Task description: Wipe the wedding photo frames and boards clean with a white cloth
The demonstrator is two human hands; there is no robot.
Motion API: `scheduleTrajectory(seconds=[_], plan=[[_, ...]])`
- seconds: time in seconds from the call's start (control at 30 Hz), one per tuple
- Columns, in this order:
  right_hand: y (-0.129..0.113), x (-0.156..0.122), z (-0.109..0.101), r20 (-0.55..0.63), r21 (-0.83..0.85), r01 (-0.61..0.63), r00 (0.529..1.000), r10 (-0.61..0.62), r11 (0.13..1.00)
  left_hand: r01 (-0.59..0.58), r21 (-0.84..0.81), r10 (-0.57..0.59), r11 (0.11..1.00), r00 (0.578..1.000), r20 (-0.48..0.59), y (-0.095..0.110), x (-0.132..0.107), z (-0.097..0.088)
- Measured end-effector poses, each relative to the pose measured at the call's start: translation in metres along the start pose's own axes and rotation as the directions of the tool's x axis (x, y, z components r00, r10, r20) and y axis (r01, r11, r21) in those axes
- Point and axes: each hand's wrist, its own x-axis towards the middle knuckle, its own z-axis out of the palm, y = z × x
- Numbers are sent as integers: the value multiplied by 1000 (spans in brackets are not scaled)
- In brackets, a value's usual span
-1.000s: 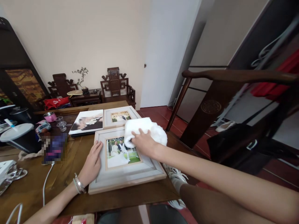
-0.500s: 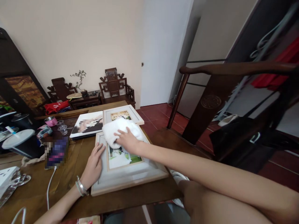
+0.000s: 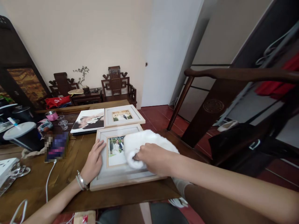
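Observation:
A pale framed wedding photo (image 3: 121,180) lies flat on the wooden table (image 3: 65,177) in front of me. My right hand (image 3: 154,158) presses a fluffy white cloth (image 3: 146,143) onto the lower right part of the picture, fingers closed on the cloth. Along the frame's left border rests my left hand (image 3: 93,161), flat with fingers spread, a silver bracelet on its wrist. The cloth hides the right half of the photo.
A second framed photo (image 3: 122,115) and an unframed print (image 3: 88,120) lie farther back. To the left are a phone (image 3: 56,146) on a white cable, a lidded cup (image 3: 22,137), small cups and a power strip (image 3: 7,165). A dark wooden chair (image 3: 221,102) stands at right.
My right hand has swept the cloth from the photo's upper left down to its lower right. The left hand has stayed on the frame's left border.

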Motion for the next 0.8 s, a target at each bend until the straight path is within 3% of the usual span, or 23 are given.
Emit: scheduleTrajectory(seconds=[0.1, 0.2, 0.27, 0.4, 0.5, 0.63, 0.8], plan=[[1, -4, -11, -173, 5, 26, 985, -25, 1000, 8, 2, -8, 1000, 1000, 10, 1, 1, 0], [18, 13, -9, -393, -143, -46, 920, -14, 989, 9, 6, -9, 1000, 1000, 29, 2, 2, -3], [33, 31, 0, -411, -194, -96, 912, 8, 976, 14, 11, -14, 1000, 999, 43, 4, 3, -4], [52, 53, 23, -280, -151, -113, 958, 67, 982, 27, 15, -28, 1000, 998, 55, 6, 5, -6], [48, 52, 26, -242, -123, -121, 966, 89, 985, 25, 6, -25, 1000, 999, 46, 6, 5, -5], [24, 40, 9, -128, -124, -137, 984, 121, 983, 22, 7, -23, 1000, 999, 33, 4, 5, -3], [-8, 10, -22, 171, 48, -83, 982, 74, 995, 14, 18, -14, 1000, 999, 30, 1, 4, -4]])
